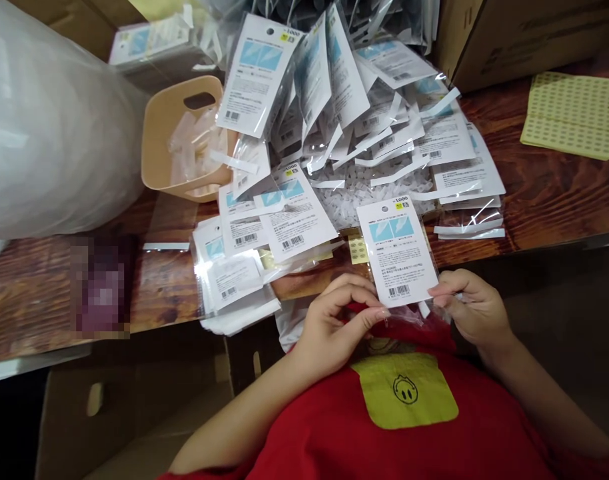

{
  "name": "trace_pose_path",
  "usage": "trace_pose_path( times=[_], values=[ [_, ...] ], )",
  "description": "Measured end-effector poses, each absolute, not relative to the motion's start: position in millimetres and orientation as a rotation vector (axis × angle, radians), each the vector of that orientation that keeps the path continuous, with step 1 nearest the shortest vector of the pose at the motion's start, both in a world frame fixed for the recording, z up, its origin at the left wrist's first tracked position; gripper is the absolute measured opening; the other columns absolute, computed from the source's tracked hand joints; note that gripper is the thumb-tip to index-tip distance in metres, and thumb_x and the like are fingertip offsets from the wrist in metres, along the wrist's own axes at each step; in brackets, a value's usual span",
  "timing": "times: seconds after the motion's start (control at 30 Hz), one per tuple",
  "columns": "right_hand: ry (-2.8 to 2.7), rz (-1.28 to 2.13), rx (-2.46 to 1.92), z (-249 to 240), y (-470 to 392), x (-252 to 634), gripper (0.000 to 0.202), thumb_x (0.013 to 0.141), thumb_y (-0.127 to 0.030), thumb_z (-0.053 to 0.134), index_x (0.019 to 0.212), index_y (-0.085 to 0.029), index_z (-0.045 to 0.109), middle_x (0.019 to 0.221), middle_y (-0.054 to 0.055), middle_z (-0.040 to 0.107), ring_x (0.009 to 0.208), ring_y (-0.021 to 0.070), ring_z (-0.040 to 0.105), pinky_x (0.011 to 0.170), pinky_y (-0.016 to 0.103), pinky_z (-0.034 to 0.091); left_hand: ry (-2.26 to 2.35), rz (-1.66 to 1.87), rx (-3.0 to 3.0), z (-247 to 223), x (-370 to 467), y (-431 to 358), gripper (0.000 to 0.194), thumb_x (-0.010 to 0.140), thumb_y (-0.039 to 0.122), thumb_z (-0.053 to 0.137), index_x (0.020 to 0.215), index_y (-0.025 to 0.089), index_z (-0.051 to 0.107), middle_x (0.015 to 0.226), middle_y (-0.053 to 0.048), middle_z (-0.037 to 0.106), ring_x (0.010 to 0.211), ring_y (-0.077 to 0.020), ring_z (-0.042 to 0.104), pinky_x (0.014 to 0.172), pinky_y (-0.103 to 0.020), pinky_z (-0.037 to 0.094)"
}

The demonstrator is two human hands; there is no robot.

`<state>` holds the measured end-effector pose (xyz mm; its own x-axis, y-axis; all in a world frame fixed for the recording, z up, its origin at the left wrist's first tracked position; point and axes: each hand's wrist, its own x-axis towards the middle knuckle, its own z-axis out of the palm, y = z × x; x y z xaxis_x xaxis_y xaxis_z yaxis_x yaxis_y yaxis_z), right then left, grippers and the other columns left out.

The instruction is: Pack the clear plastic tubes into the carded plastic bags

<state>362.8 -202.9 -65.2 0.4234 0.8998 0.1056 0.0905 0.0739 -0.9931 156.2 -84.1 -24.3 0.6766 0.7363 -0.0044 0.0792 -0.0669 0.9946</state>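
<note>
Between my two hands is a clear plastic packet with a printed header card (402, 257), its barcode end toward me. My left hand (342, 320) pinches the packet's lower left corner between thumb and fingers. On the other side, my right hand (469, 307) grips the lower right edge. A crumpled clear flap with a white strip hangs below the card, over my red shirt. Just beyond the packet lies a mound of small whitish plastic pieces (352, 200), partly covered by more carded packets (297, 213).
A beige basket (149, 147) with translucent pieces stands at the left, beside a large white plastic bag (54, 120). Yellow sticker sheets (569, 113) lie on the wooden table at the right, near a cardboard box (534, 40). An open carton (134, 407) sits below the table edge.
</note>
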Motion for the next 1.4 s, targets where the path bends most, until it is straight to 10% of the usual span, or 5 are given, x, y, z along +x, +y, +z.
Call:
trace_pose_path(
  times=[0.17,0.6,1.13,1.4],
  values=[
    [-0.901,0.833,-1.227,-62,-198,355,0.037,0.093,-0.041,0.077,0.076,-0.016,0.057,0.062,0.000,0.058,0.056,0.0076,0.056,0.054,0.018,0.047,0.804,0.544,1.112,-29,159,-89,0.024,0.082,0.035,0.086,0.075,0.015,0.074,0.089,-0.006,0.065,0.058,-0.0081,0.056,0.036,-0.016,0.047],
    [-0.601,0.866,-1.477,-56,-203,339,0.050,0.090,-0.050,0.077,0.071,-0.017,0.046,0.062,0.000,0.058,0.050,0.0053,0.040,0.048,0.020,0.030,0.850,0.681,1.104,-29,167,-97,0.020,0.081,0.024,0.083,0.072,0.015,0.068,0.085,-0.004,0.063,0.056,-0.0065,0.054,0.036,-0.014,0.051],
    [-0.553,0.821,-1.598,-57,-193,336,0.052,0.088,-0.045,0.079,0.072,-0.018,0.038,0.058,-0.003,0.050,0.051,0.0058,0.045,0.052,0.019,0.040,0.822,0.698,1.009,-29,170,-98,0.025,0.080,0.021,0.084,0.067,0.013,0.063,0.084,-0.002,0.063,0.059,-0.0066,0.062,0.051,-0.020,0.064],
    [-1.731,-0.461,-1.768,-25,-194,348,0.041,0.088,-0.040,0.082,0.118,-0.018,0.064,0.060,-0.005,0.048,0.053,0.0089,0.042,0.055,0.027,0.032,0.815,0.743,0.986,-24,174,-97,0.032,0.080,0.028,0.088,0.068,0.013,0.062,0.087,-0.002,0.065,0.055,-0.0067,0.065,0.049,-0.018,0.062]
  ],
)
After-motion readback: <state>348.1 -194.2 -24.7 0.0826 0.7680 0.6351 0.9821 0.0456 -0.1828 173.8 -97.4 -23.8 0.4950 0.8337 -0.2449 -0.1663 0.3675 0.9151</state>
